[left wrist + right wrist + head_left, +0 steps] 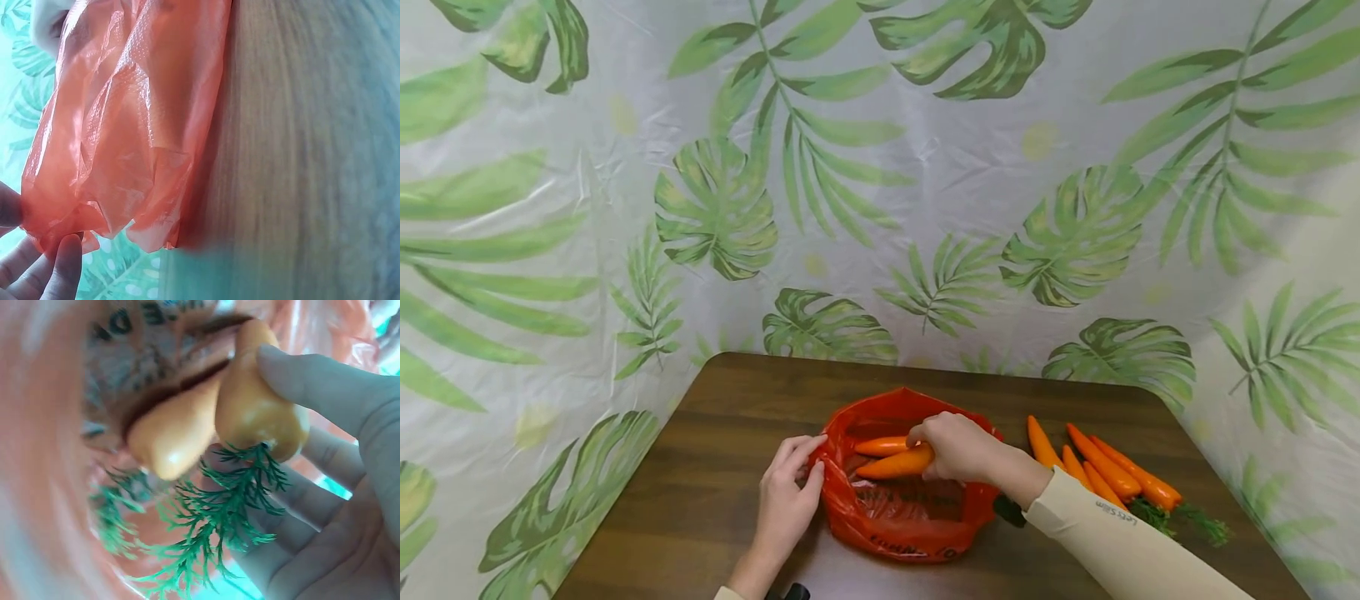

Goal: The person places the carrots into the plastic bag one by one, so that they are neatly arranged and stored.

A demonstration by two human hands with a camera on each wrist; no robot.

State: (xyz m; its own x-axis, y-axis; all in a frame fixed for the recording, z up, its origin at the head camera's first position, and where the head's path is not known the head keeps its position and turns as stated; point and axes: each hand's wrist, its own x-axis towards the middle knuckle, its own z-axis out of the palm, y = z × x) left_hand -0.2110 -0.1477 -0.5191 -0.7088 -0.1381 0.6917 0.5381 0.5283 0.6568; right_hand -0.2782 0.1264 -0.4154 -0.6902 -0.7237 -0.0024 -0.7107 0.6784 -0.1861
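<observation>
- Right hand point(958, 450), grip pinching a carrot point(895, 463) inside the bag point(856, 523)!
- Left hand point(788, 493) seemingly pinches its flimsy edge at nine o'clock.
- The carrot should feel stiff, light, slick: hold the thick end.

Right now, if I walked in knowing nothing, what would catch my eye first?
Probably the open red plastic bag mid-table, its rim pinched by the left hand. Inside it, the right hand grips an orange carrot. Behind the table hangs a leaf-patterned sheet; loose carrots lie right of the bag.
</observation>
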